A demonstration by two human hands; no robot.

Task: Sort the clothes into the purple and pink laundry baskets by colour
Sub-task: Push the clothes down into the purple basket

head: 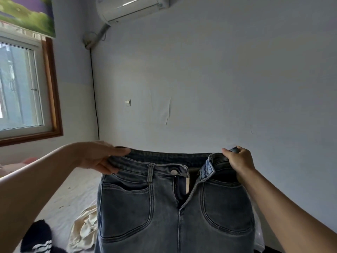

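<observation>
A pair of dark grey-blue jeans (175, 212) hangs upright in front of me, held up by the waistband, with the fly unbuttoned and open. My left hand (102, 157) pinches the left end of the waistband between thumb and fingers. At the right end, my right hand (237, 159) grips the waistband with its fingers curled round the denim. The legs of the jeans run out of the bottom of the view. Neither laundry basket is in view.
Below the jeans lies a white bed sheet (73, 194). On it are a cream garment (85, 229) and a dark navy garment with white stripes (40, 240) at the lower left. A window (20, 88) is at the left, a grey wall ahead.
</observation>
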